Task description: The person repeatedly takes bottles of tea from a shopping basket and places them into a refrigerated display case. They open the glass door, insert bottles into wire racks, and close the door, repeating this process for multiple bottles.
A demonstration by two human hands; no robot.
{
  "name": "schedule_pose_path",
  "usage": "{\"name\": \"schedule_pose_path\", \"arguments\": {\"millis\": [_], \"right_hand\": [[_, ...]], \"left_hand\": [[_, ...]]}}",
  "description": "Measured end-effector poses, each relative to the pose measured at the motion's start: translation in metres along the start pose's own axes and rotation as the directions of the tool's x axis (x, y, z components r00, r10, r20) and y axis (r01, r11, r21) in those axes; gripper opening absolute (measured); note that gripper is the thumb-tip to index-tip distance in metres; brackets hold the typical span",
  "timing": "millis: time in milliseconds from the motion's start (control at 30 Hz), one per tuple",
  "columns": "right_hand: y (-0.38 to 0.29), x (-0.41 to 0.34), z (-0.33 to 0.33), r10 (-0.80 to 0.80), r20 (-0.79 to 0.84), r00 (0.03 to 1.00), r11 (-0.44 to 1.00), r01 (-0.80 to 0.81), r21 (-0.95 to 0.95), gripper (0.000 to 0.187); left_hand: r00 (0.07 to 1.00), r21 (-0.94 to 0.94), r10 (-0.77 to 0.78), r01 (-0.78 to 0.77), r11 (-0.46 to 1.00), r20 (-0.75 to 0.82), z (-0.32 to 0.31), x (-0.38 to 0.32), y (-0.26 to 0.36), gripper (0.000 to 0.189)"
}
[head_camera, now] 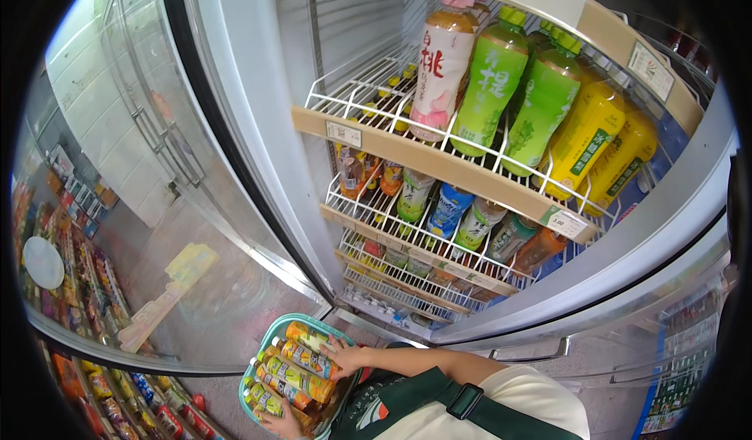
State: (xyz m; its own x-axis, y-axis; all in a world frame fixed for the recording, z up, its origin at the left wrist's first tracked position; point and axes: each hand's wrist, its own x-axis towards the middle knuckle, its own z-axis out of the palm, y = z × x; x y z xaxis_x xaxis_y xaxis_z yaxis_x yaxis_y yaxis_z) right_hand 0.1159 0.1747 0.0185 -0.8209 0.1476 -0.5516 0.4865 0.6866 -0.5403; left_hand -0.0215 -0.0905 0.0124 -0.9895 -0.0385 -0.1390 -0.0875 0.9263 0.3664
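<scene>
A turquoise plastic basket at the bottom holds several drink bottles lying side by side, with green, yellow and orange labels. My right hand reaches in from the right, its spread fingers around the base end of an orange-labelled bottle. At the basket's lower side, my left hand has its thumb and fingers around a green-labelled bottle. The undersides of both grips are hidden. An open upright drinks cooler stands in front, its wire shelf bearing a pink-labelled bottle and green-labelled bottles.
Yellow-labelled bottles fill the shelf's right part. Lower shelves hold more drinks. A glass door stands open at the left; another glass door is at the lower right. Snack shelves lie at the lower left.
</scene>
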Motion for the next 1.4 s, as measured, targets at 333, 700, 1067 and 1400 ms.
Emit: {"name": "schedule_pose_path", "arguments": {"millis": [333,700,1067,1400], "right_hand": [[0.005,0.001,-0.005,-0.032,0.061,0.998,0.997,0.028,0.075,0.117],[0.01,0.006,0.0,-0.021,0.043,0.999,0.997,0.018,0.071,0.118],[0.006,-0.001,-0.006,-0.028,0.045,0.999,0.998,0.025,0.059,0.116],[0.013,0.003,-0.004,-0.08,0.06,0.995,0.994,0.075,0.082,0.116]], "left_hand": [[0.985,0.108,0.163,-0.169,0.98,0.062,-0.025,-0.016,0.011,0.113],[0.991,0.066,0.13,-0.131,0.989,0.011,-0.009,-0.011,0.004,0.109],[0.99,-0.007,0.137,-0.138,0.99,-0.034,-0.002,-0.008,-0.001,0.106],[0.996,0.138,0.089,-0.091,0.986,0.024,-0.008,-0.011,0.004,0.11]]}}
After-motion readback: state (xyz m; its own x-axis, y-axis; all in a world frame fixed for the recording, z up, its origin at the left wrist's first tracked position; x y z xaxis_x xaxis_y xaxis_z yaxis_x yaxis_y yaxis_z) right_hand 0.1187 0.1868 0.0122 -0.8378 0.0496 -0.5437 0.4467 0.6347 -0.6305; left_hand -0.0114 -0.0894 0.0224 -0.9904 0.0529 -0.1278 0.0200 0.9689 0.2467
